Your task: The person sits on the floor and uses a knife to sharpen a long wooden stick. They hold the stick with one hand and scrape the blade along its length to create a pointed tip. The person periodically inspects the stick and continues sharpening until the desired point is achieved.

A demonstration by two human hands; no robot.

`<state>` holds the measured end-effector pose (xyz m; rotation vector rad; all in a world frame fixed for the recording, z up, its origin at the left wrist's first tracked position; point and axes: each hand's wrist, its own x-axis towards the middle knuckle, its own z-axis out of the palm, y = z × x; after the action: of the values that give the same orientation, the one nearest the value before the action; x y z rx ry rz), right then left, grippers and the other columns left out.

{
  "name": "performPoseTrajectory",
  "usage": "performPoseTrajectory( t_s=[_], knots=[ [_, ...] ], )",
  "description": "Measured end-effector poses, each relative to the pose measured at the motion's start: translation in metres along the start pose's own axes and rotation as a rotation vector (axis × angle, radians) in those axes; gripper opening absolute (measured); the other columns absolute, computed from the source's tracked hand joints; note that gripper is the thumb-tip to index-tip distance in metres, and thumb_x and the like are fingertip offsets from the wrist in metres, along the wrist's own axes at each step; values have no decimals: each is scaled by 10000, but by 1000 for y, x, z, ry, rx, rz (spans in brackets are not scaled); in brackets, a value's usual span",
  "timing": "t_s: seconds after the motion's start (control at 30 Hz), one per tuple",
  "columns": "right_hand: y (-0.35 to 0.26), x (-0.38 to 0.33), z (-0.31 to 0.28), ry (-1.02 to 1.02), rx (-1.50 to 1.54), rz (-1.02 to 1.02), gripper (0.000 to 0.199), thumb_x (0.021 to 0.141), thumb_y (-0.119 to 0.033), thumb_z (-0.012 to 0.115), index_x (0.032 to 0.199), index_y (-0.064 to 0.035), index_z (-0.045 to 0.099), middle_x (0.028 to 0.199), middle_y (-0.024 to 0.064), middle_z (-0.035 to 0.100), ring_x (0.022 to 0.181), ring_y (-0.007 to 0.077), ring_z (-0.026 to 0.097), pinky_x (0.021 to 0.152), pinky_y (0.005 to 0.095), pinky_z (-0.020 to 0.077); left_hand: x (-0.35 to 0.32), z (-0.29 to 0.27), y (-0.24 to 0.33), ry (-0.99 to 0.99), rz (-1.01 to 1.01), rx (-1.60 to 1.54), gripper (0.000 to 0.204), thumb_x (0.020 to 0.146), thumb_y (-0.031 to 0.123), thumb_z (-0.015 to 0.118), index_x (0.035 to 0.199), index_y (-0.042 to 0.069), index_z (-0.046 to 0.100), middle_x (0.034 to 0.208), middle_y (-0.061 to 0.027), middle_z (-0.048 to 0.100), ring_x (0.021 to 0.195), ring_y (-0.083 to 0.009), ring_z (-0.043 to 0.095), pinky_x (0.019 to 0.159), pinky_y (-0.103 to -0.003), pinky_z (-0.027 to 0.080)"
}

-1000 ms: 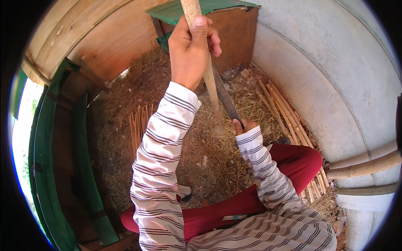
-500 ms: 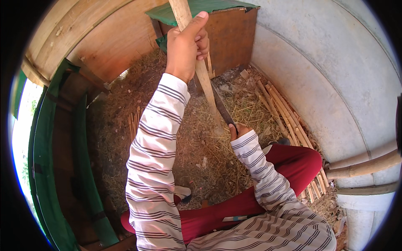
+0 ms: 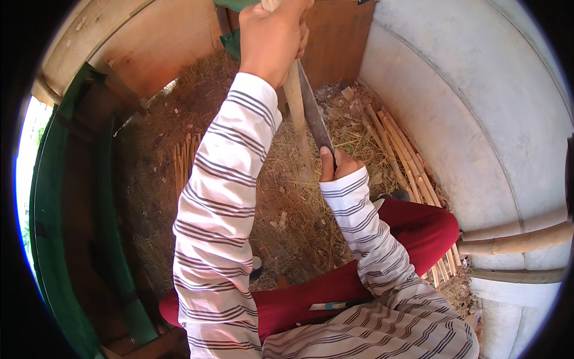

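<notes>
High in the head view, my left hand (image 3: pixel 272 45) is closed round a pale wooden stick (image 3: pixel 296 107), which slants down toward the straw-strewn ground. Below and to the right, my right hand (image 3: pixel 342 164) grips a long knife, its thumb lying along the base of the dark blade (image 3: pixel 315 113). The blade runs up beside the stick, its far end passing behind or against it near my left hand; whether the two touch I cannot tell. The knife's handle is hidden inside my right hand.
Split bamboo strips (image 3: pixel 412 161) lie along the grey curved wall (image 3: pixel 454 107) on the right. More thin sticks (image 3: pixel 183 161) lie left of my left sleeve. A brown wooden panel (image 3: pixel 341 45) stands ahead. A small blue-and-white object (image 3: pixel 327 306) rests on my lap.
The view has tilted, and my left hand with the stick sits higher in it. My right hand has risen slightly, and the knife's blade now shows broader and longer beside the stick.
</notes>
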<state>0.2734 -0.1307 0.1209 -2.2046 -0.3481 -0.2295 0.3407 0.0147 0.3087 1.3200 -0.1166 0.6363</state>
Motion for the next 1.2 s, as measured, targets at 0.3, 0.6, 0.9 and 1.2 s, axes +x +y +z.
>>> performPoseTrajectory(
  t_s=[0.3, 0.6, 0.9, 1.2],
  knots=[
    [57, -12, 47, -203, -42, 201, 424, 973, -323, 539, 706, 3, 586, 516, 205, 520, 465, 352, 575, 463, 436, 447, -6, 7, 7, 15, 30, 64, 273, 882, 145, 601, 636, 94, 495, 490, 21, 420, 362, -92, 361, 360, -291, 277],
    [78, -20, 65, -117, 8, 110, 436, 991, -327, 525, 688, -13, 530, 470, 146, 428, 394, 287, 476, 423, 422, 376, -13, 9, 2, -5, 16, 4, 390, 839, 139, 648, 605, 144, 336, 508, 56, 264, 395, -71, 248, 408, -286, 180],
    [57, -20, 52, -147, -23, 139, 376, 970, -303, 551, 772, 7, 628, 557, 225, 555, 518, 388, 607, 501, 457, 463, -14, 1, 7, 33, 10, 14, 362, 841, 136, 641, 623, 136, 351, 506, 51, 279, 388, -72, 250, 402, -285, 178],
    [19, 3, 0, 266, 299, 30, 408, 988, -309, 563, 740, 11, 611, 482, 21, 426, 470, 78, 391, 445, 322, 344, -12, -19, 9, 32, 18, -25, 352, 833, 126, 638, 620, 130, 359, 499, 47, 269, 391, -76, 244, 407, -287, 183]
  ],
)
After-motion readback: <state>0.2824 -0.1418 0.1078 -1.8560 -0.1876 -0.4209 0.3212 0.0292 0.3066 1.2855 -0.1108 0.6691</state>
